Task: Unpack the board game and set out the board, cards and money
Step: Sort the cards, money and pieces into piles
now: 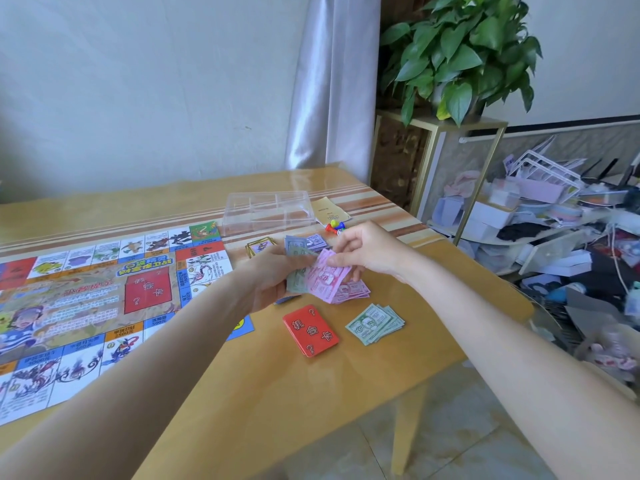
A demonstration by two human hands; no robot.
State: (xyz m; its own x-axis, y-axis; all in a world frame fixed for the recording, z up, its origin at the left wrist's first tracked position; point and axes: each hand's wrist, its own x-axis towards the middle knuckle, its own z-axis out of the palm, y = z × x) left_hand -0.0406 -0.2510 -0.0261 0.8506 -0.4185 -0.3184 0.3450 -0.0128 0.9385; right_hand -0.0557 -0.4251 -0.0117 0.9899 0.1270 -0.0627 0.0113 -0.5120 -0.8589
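Money first: I see my left hand (268,280) curled round a mixed wad of paper play banknotes (300,271), while my right hand (363,252) pinches a pink note (327,277) at its top. Both grips sit over the wooden desk (346,386). Colourful printed game board (90,303) lies flat to the left. Red card deck (310,330) and green note stack (375,323) lie nearer me; clear plastic tray (268,211) and coloured pawns (335,226) beyond.
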